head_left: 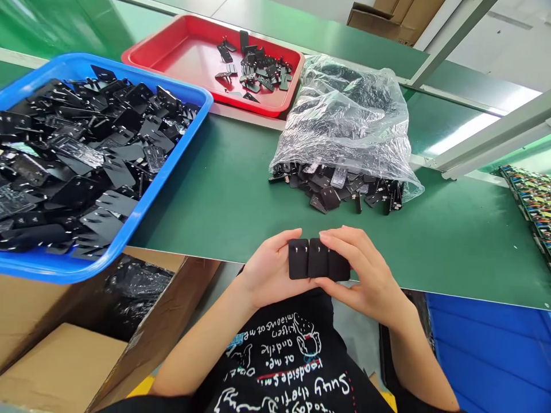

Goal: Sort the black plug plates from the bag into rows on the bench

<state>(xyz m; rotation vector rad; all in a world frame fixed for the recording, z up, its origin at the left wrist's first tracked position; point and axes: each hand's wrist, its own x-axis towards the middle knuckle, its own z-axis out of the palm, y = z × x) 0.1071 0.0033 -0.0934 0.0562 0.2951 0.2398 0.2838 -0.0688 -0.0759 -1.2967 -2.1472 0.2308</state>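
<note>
Three small black plates (318, 258) with short metal pins lie side by side between my hands, just over the table's front edge. My left hand (269, 272) supports them from below, its thumb along the left end of the row. Around the right-hand plate close the fingers and thumb of my right hand (364, 269). Beyond my hands, a clear plastic bag (344, 115) lies with its mouth towards me. Loose black pieces (330, 198) of a similar kind spill out of it onto the green table (232, 189).
A blue tray (172, 172) heaped with black pieces stands at left, overhanging the front edge. Behind it is a red tray (172, 57) with fewer pieces. Circuit boards (531, 206) lie far right. Below are a cardboard box (172, 310) and a blue container (486, 344).
</note>
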